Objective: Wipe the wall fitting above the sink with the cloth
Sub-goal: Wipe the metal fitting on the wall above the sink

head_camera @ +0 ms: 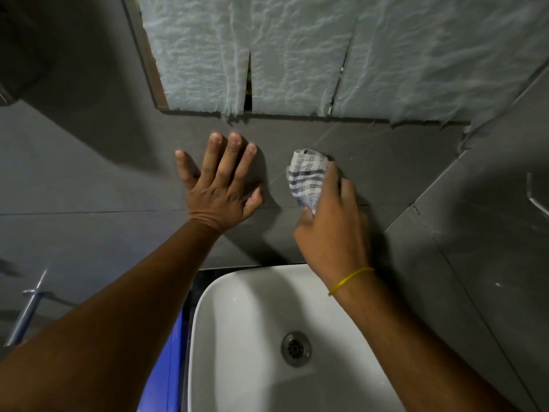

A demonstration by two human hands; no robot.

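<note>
My right hand (332, 230) grips a white cloth with blue checks (307, 176) and presses it against the grey tiled wall above the white sink (237, 337). The cloth covers the wall fitting; only a small shiny edge of the fitting (329, 157) shows at the cloth's upper right. My left hand (219, 185) lies flat on the wall tiles to the left of the cloth, fingers spread, holding nothing. A yellow band circles my right wrist.
A recess covered with white crinkled wrap (326, 55) sits above the hands. A metal tap or handle (29, 304) projects at the lower left. The sink drain (296, 348) is below. A blue surface (166, 352) lies left of the sink. A side wall meets at right.
</note>
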